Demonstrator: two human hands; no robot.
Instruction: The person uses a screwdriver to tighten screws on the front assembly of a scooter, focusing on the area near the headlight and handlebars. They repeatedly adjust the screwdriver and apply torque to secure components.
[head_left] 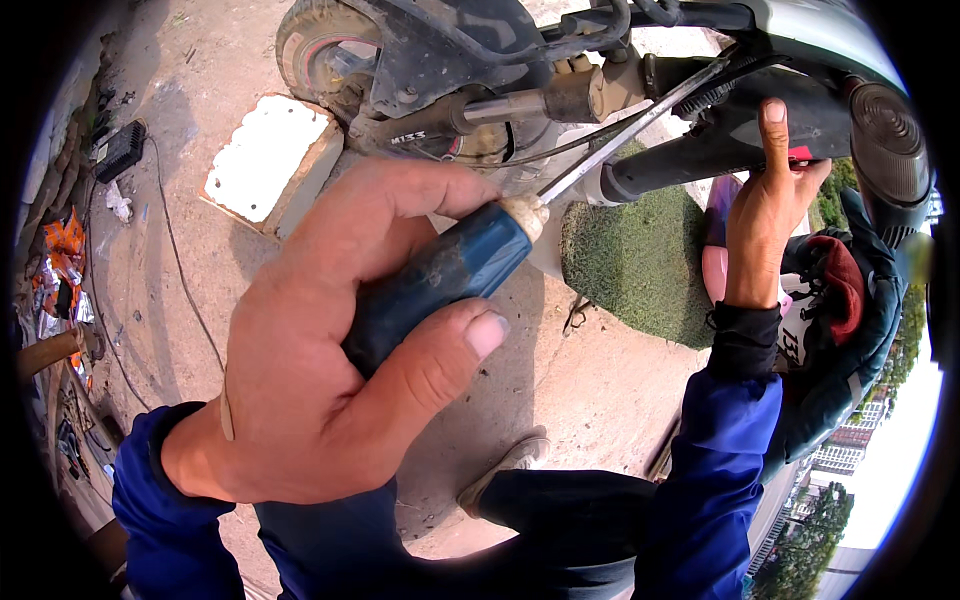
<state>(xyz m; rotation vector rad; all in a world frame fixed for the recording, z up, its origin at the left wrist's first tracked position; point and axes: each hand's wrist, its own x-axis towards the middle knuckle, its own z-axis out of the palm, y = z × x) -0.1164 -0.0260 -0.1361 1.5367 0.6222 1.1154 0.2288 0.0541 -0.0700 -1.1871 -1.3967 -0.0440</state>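
Observation:
My left hand (310,330) is wrapped round the dark blue handle of a screwdriver (440,280), with the thumb along its near side. The long metal shaft runs up and right, its far end by the front underside of a scooter (820,35) with a pale body panel. At that end I cannot tell whether it touches a screw. My right hand (775,200) grips a black part of the scooter (690,140), thumb up against its surface and the other fingers mostly hidden behind. A round ribbed lamp (888,125) sits just right of this hand.
The scooter's wheel (325,50) and fork stand at the top. A white-topped block (265,160) lies left of them. Green turf matting (640,255) is below the black part. A dark bag (830,400) sits right; a black charger-like box (118,150) with a cable and litter lie left.

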